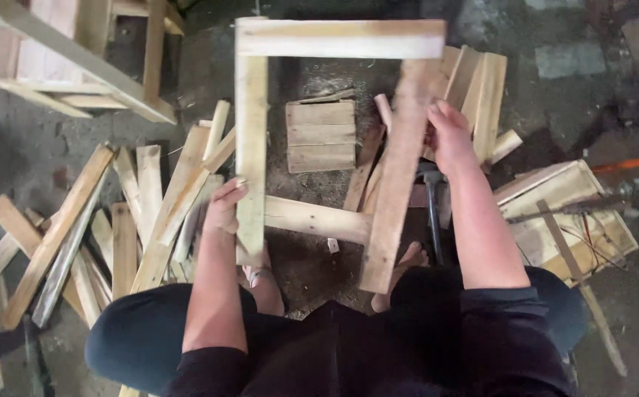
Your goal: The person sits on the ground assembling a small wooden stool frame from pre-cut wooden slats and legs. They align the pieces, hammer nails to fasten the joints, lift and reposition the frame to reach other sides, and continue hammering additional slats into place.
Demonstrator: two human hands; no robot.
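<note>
Head camera looks straight down on my two hands holding a wooden frame (pixel 319 132) above the floor, in front of my knees. It is made of pale slats: one short slat across the far end, running left to right, and two long side slats running away from me, with a fourth slat crossing low between them at a slight slant. The frame's long axis points away from my body, and its near end has no closing piece. My left hand (pixel 224 209) is closed around the lower part of the left slat, fingers wrapped over its edge. My right hand (pixel 452 136) grips the right slat higher up, fingers curled on its outer side; that slat leans a little outward toward me. Under the frame sits a small block of stacked boards (pixel 320 136). A heap of loose slats (pixel 124 228) lies to my left, and a wooden box (pixel 566 217) rests at my right.
</note>
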